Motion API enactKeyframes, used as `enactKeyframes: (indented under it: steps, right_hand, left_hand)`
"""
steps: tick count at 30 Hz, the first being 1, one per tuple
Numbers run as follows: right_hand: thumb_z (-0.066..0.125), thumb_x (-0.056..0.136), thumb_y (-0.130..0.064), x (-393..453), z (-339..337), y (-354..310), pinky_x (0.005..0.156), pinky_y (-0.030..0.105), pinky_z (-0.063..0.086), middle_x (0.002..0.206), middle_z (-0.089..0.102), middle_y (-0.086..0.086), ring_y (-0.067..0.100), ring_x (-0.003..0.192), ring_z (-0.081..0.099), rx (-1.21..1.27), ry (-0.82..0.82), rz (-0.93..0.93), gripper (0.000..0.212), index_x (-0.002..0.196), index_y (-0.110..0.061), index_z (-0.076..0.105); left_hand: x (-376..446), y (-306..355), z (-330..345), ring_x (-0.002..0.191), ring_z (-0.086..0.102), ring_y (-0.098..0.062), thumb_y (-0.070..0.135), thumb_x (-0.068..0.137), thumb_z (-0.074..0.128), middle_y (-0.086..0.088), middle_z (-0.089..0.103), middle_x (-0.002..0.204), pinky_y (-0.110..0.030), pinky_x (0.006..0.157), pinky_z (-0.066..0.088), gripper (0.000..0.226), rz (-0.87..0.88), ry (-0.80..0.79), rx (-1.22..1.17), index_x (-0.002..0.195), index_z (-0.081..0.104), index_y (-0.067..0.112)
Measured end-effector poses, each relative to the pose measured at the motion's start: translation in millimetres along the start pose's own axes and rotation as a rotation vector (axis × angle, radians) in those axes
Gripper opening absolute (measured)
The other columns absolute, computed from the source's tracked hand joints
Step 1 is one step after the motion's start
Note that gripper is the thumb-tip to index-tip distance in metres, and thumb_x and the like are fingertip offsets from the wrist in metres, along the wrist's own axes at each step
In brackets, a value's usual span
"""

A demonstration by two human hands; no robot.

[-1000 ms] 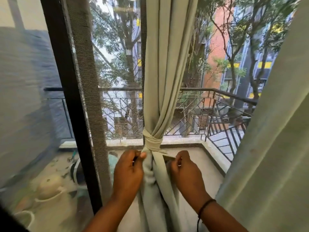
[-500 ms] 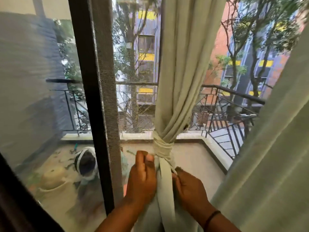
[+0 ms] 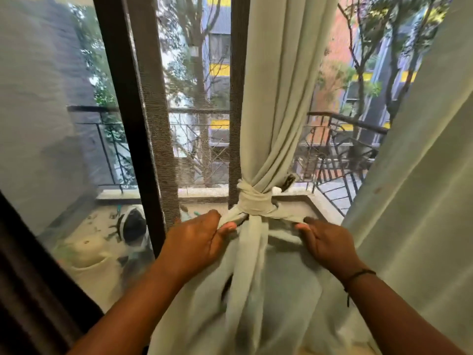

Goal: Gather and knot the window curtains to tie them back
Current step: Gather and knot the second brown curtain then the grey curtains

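A pale green curtain [image 3: 276, 93] hangs gathered in the middle of the window, cinched by a knot [image 3: 253, 201] of its own cloth. Below the knot the fabric fans out wide. My left hand [image 3: 197, 239] pinches a fold of the curtain just left of the knot. On the other side my right hand [image 3: 325, 242] grips a fold of the same cloth. Both folds are stretched sideways away from the knot. A second pale curtain [image 3: 419, 175] hangs along the right edge.
A dark window frame post [image 3: 125, 119] with a mesh screen [image 3: 194, 139] stands left of the curtain. Outside lie a balcony floor with pots [image 3: 89, 252] and a dark round object [image 3: 133, 226], a metal railing [image 3: 343, 160], trees and buildings.
My hands have spread apart, pulling the cloth below the knot out to both sides. The view has moved closer and shifted, so the knot sits higher and more to the right.
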State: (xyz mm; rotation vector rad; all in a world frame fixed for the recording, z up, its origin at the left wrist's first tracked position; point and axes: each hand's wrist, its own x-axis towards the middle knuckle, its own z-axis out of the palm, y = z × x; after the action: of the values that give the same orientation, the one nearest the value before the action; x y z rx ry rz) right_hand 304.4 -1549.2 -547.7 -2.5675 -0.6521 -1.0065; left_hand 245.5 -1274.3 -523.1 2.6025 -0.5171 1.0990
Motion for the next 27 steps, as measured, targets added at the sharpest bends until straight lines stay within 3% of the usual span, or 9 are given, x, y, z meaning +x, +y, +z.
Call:
enactKeyframes:
  steps: [2, 5, 7, 9, 12, 16, 19, 24, 27]
  right_hand:
    - [0.011, 0.088, -0.072, -12.5, 1.2, -19.6, 0.054, 0.008, 0.038, 0.066, 0.064, -0.007, 0.004, 0.059, 0.058, 0.286, -0.162, 0.107, 0.072, 0.080, -0.026, 0.065]
    - [0.048, 0.079, -0.070, -42.6, 3.2, -50.6, 0.061, 0.003, 0.037, 0.082, 0.054, -0.026, -0.010, 0.073, 0.054, 0.629, -0.403, 0.263, 0.042, 0.105, -0.037, 0.049]
    - [0.061, 0.081, -0.056, -68.1, 10.5, -51.0, 0.066, 0.006, 0.041, 0.093, 0.054, -0.024, 0.000, 0.086, 0.058, 0.711, -0.446, 0.364, 0.048, 0.117, -0.034, 0.039]
    - [0.057, 0.088, -0.045, -84.2, 16.3, -42.4, 0.076, 0.021, 0.047, 0.104, 0.061, -0.010, 0.017, 0.099, 0.062, 0.688, -0.424, 0.435, 0.044, 0.126, -0.028, 0.041]
    - [0.048, 0.095, -0.025, -94.9, 23.4, -19.4, 0.076, 0.023, 0.043, 0.110, 0.066, 0.009, 0.028, 0.101, 0.063, 0.552, -0.433, 0.440, 0.030, 0.124, -0.017, 0.053]
    - [0.046, 0.092, -0.015, -84.6, 19.0, 31.4, 0.069, 0.030, 0.040, 0.102, 0.065, 0.016, 0.035, 0.092, 0.062, 0.227, -0.404, 0.371, 0.028, 0.119, -0.012, 0.051]
    - [0.048, 0.089, -0.018, -76.2, 19.4, 74.3, 0.067, 0.037, 0.043, 0.096, 0.064, 0.019, 0.039, 0.087, 0.061, -0.014, -0.330, 0.397, 0.025, 0.113, -0.013, 0.047]
    - [0.045, 0.088, -0.015, -76.0, 28.5, 58.1, 0.063, 0.033, 0.038, 0.088, 0.062, 0.015, 0.036, 0.083, 0.060, 0.131, -0.360, 0.381, 0.013, 0.100, -0.012, 0.048]
    - [0.043, 0.088, -0.024, -81.0, 32.2, 40.2, 0.069, 0.034, 0.042, 0.097, 0.064, 0.016, 0.035, 0.089, 0.060, 0.307, -0.373, 0.340, 0.025, 0.104, -0.011, 0.056]
  left_hand:
    - [-7.7, 20.5, 5.6, 0.057, 0.054, -0.016, 0.055, 0.094, 0.031, 0.002, 0.056, 0.067, -0.024, 0.046, 0.036, 0.043, -0.197, -0.014, -0.152, 0.086, 0.047, 0.016]
    - [-23.6, 59.2, 24.8, 0.079, 0.055, -0.009, 0.044, 0.089, 0.053, 0.007, 0.057, 0.091, -0.016, 0.065, 0.041, 0.029, -0.448, -0.044, -0.434, 0.108, 0.045, 0.023]
    - [-42.8, 79.4, 48.1, 0.088, 0.056, -0.008, 0.039, 0.087, 0.057, 0.010, 0.057, 0.098, -0.016, 0.072, 0.041, 0.031, -0.587, -0.082, -0.523, 0.114, 0.046, 0.029]
    - [-66.2, 95.4, 73.1, 0.099, 0.059, -0.013, 0.030, 0.091, 0.056, 0.010, 0.059, 0.103, -0.020, 0.079, 0.041, 0.023, -0.731, -0.117, -0.590, 0.114, 0.052, 0.031]
    - [-96.4, 116.2, 98.1, 0.101, 0.055, -0.013, 0.021, 0.096, 0.051, 0.002, 0.059, 0.103, -0.016, 0.076, 0.036, 0.023, -0.939, -0.114, -0.588, 0.116, 0.060, 0.015]
    - [-121.4, 104.1, 95.5, 0.100, 0.061, -0.029, 0.027, 0.095, 0.047, -0.021, 0.063, 0.109, -0.032, 0.078, 0.044, 0.037, -1.005, -0.133, -0.310, 0.121, 0.058, 0.004]
    - [-130.3, 67.3, 75.7, 0.097, 0.060, -0.045, 0.025, 0.086, 0.039, -0.028, 0.063, 0.107, -0.045, 0.081, 0.047, 0.044, -0.910, -0.248, -0.053, 0.119, 0.056, 0.002]
    - [-122.0, 71.1, 88.6, 0.097, 0.060, -0.044, 0.026, 0.088, 0.037, -0.029, 0.062, 0.109, -0.047, 0.082, 0.049, 0.045, -0.888, -0.250, -0.057, 0.122, 0.054, 0.003]
    - [-125.6, 81.3, 105.7, 0.103, 0.059, -0.039, 0.025, 0.097, 0.046, -0.022, 0.062, 0.113, -0.043, 0.083, 0.049, 0.037, -0.906, -0.266, -0.213, 0.130, 0.049, 0.010]
